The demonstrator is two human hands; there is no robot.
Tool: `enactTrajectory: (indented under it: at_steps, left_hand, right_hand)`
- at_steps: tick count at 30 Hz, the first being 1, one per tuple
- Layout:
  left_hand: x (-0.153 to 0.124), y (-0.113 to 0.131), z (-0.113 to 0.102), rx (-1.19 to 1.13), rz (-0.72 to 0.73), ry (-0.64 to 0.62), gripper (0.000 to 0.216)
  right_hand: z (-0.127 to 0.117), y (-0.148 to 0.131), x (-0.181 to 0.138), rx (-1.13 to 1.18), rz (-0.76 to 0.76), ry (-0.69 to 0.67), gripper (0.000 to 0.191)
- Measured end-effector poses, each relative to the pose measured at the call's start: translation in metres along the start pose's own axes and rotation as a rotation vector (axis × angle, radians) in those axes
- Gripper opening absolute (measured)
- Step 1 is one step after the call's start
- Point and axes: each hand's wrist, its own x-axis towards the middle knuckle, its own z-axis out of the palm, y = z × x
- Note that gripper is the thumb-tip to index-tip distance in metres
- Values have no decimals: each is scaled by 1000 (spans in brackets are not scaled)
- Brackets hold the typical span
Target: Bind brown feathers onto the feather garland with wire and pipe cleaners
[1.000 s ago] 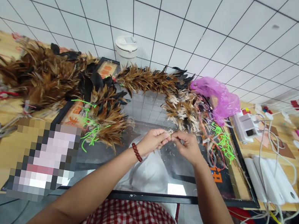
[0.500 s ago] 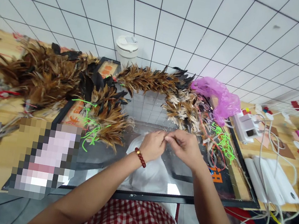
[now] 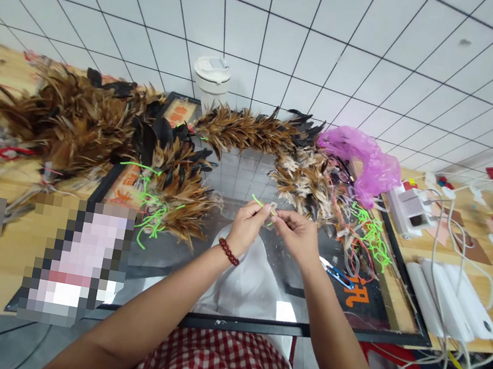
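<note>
My left hand point(image 3: 246, 228), with a dark red bead bracelet point(image 3: 229, 252) at the wrist, is closed in a pinch. A short bright green cord point(image 3: 257, 200) sticks out past its fingertips. Close beside it, my right hand point(image 3: 298, 237) pinches at the same cord. Something small and whitish shows between the fingertips, too small to name. Both hands are above the dark glossy panel point(image 3: 161, 287). To their left lies a bunch of brown and black feathers point(image 3: 184, 199) with green cords on it; pale brown feathers point(image 3: 306, 182) lie just beyond the right hand.
A larger feather heap point(image 3: 72, 115) is at left and a feather row point(image 3: 247, 128) at back. A white lidded cup point(image 3: 212, 77) stands by the tiled wall. On the right are a purple plastic bag point(image 3: 365, 161), loose green cords point(image 3: 373, 238), a blue cutter point(image 3: 336, 273) and white cabled devices point(image 3: 450, 300).
Both hands have shifted slightly left and up, and their fingertips have parted a little. The green cord between them now shows. The blue cutter near the right forearm has come into clearer view.
</note>
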Motion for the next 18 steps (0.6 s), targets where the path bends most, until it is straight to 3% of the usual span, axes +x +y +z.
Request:
enactTrajectory:
  at_steps: [5,11,14,18]
  left_hand:
    - [-1,6,2,-76,-14,18,33]
    - [-2,10,1,-241,-85,-184,31]
    - [-2,11,-2,-252,-121,-293,28]
    - [-2,11,-2,-258,-170,-409,29]
  right_hand:
    - [-8,-7,2,51,81,-41,22]
    - [-13,-8,2,350,240,-102,27]
    - [-16,-4,2,349,178,-54,26]
    - [-21,1,1,225,-15,17,21]
